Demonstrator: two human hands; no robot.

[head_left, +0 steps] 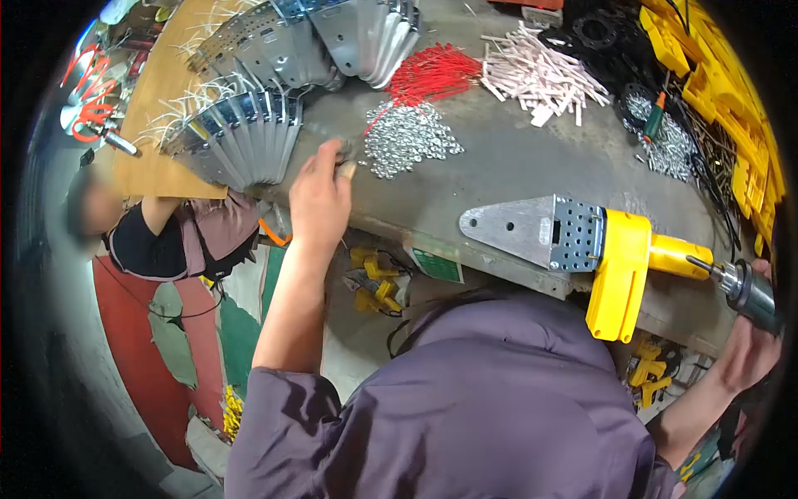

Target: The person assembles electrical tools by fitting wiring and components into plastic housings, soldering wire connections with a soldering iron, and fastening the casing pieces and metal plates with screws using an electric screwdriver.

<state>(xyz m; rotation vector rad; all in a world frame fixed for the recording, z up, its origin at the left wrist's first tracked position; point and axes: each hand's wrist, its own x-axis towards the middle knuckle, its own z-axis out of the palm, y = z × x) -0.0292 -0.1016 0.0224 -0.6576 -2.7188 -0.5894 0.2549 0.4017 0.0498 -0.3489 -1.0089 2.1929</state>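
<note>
My left hand point(322, 187) is over the bench's front edge, just left of a pile of small metal nuts or washers point(407, 141). Its thumb and fingers are closed together, and their tips are blurred, so what they hold is unclear. At the right, my right hand point(752, 341) is wrapped round a dark power driver point(748, 295), whose bit points at a yellow handle point(677, 256). The handle belongs to a yellow plastic part point(623, 274) joined to a perforated metal plate with a tapered end point(519, 226), lying at the bench's front edge.
Red strips point(432, 73) and pale strips point(540, 73) lie farther back. Stacked metal plates point(241, 137) stand at the left. Screws point(669, 145), a green screwdriver point(654, 118) and yellow parts point(740, 125) are at the right. Another person point(158, 237) is at the left.
</note>
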